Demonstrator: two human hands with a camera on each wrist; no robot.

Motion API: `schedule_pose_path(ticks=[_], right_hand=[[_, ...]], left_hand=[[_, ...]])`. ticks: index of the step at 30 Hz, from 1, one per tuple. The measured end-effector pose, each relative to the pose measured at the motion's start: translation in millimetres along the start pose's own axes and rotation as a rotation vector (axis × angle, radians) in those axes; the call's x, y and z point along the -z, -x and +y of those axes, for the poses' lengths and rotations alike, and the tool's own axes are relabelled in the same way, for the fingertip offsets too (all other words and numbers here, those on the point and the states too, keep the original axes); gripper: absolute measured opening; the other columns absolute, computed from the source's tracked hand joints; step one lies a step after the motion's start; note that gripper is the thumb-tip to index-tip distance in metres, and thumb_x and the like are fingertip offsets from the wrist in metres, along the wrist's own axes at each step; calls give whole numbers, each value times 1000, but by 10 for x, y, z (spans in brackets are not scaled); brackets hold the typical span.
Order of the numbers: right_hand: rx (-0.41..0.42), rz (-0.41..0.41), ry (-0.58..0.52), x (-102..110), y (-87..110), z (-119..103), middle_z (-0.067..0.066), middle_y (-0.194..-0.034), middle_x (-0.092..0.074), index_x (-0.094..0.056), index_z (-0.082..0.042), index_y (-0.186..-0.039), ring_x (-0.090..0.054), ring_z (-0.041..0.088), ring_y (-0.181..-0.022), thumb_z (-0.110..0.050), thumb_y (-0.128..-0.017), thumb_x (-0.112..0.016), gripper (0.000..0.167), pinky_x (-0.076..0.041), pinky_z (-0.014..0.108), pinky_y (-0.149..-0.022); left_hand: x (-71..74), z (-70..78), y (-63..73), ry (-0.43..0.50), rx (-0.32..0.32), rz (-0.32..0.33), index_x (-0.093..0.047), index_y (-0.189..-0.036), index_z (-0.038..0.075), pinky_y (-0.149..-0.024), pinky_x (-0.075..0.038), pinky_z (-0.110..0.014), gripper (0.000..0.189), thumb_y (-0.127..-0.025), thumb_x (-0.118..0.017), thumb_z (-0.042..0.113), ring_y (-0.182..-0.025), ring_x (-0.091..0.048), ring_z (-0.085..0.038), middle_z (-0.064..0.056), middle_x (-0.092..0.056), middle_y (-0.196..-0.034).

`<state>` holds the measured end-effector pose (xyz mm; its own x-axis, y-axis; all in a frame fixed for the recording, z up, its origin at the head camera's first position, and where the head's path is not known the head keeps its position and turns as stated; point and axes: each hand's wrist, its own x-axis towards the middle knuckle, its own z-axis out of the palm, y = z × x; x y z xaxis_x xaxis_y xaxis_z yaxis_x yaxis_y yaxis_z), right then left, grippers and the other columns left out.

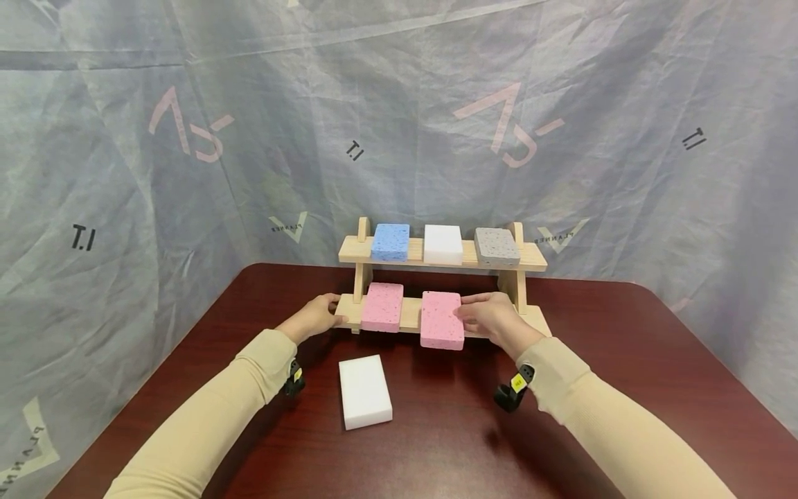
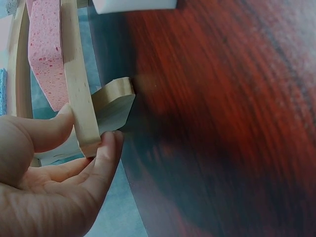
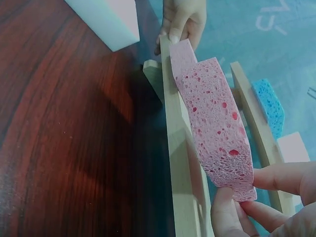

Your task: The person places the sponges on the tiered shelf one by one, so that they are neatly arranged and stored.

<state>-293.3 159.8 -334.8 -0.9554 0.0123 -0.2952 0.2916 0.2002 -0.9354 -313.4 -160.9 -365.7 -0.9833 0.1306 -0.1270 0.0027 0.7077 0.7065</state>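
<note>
My left hand (image 1: 316, 317) grips the left end of the lower board of a two-tier wooden rack (image 2: 81, 94), thumb above and fingers below. A pink sponge (image 1: 382, 307) lies on that board, beside the thumb. Further right, my right hand (image 1: 494, 319) pinches a second pink sponge (image 1: 442, 320) by its right end, thumb on one side and fingers on the other. In the right wrist view this held sponge (image 3: 217, 123) appears tilted over the lower board; whether it touches the wood I cannot tell.
On the upper board sit a blue sponge (image 1: 391, 242), a white block (image 1: 443, 244) and a grey sponge (image 1: 497, 247). Another white block (image 1: 365, 391) lies on the dark red table (image 1: 436, 443) in front of the rack. A printed grey cloth (image 1: 399, 104) hangs behind.
</note>
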Motion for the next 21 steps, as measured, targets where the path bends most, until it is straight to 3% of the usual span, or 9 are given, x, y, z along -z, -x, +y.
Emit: schedule_pose_path(ticks=[10, 16, 21], right_hand=[[-1, 44, -48, 17, -135, -34, 12, -109, -59, -55, 5, -131, -65, 8, -71, -1, -87, -67, 46, -57, 31, -86], [-1, 44, -68, 11, -224, -13, 7, -93, -65, -55, 6, -131, -64, 7, -68, 2, -85, -68, 47, -59, 28, -78], [-9, 56, -69, 12, -283, -14, 5, -88, -66, -56, 7, -130, -63, 8, -71, 3, -85, -68, 46, -58, 31, -82]], left_hand=[[8, 0, 8, -7, -4, 4, -35, -146, -5, -94, -50, -42, 58, -96, -60, 11, -117, -55, -33, -26, -50, -136], [0, -10, 1, -8, -11, 3, -35, -146, -6, -95, -49, -43, 58, -96, -60, 10, -119, -54, -35, -26, -50, -136], [-6, -12, -1, -3, -18, 5, -35, -146, -6, -95, -49, -43, 57, -96, -59, 9, -118, -55, -35, -27, -50, -136]])
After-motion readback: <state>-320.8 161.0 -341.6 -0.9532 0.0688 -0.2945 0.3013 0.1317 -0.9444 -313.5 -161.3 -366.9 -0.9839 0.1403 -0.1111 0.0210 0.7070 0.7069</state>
